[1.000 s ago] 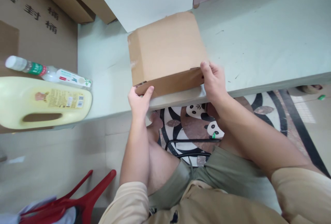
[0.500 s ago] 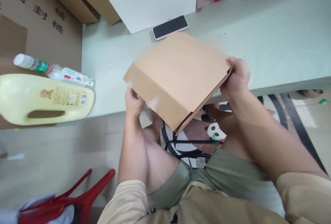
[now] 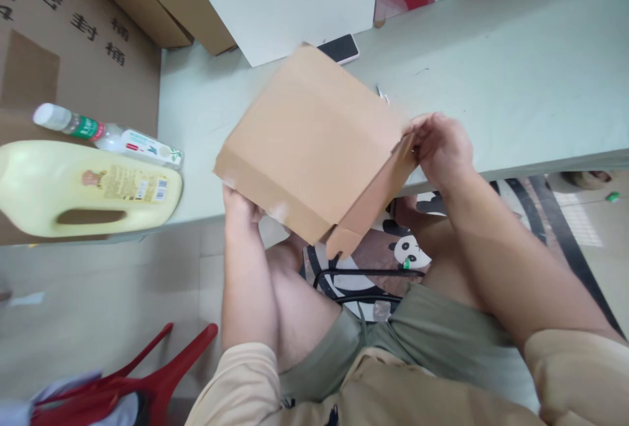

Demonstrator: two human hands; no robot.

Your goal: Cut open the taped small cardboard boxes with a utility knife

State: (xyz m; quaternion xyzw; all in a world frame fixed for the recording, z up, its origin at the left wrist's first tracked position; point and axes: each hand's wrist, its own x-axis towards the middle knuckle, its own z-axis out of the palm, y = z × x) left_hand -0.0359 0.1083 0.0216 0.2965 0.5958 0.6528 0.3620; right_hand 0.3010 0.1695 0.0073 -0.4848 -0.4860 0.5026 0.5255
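Note:
A brown cardboard box (image 3: 314,137) is held tilted over the front edge of the pale green table (image 3: 515,85). My left hand (image 3: 242,204) grips its lower left edge, with the fingers partly hidden beneath the cardboard. At the right side, my right hand (image 3: 442,147) is closed on the upper end of a side flap (image 3: 371,200), which stands out from the box. The flap's lower end shows a notched tab. Beyond the box, a phone-like device (image 3: 341,49) lies partly covered by it, and a small metal object (image 3: 382,93) lies close to its far right edge.
On the left lie a pale yellow jug (image 3: 44,183) and a clear bottle with a white cap (image 3: 52,116). Large cartons (image 3: 83,72) stand behind them. A white panel (image 3: 295,0) rises at the back. A red stool (image 3: 162,373) is at lower left.
The box has shifted left and turned slightly. My right hand has pulled its side flap outward, and the notched tab now shows. The small metal object has come into view.

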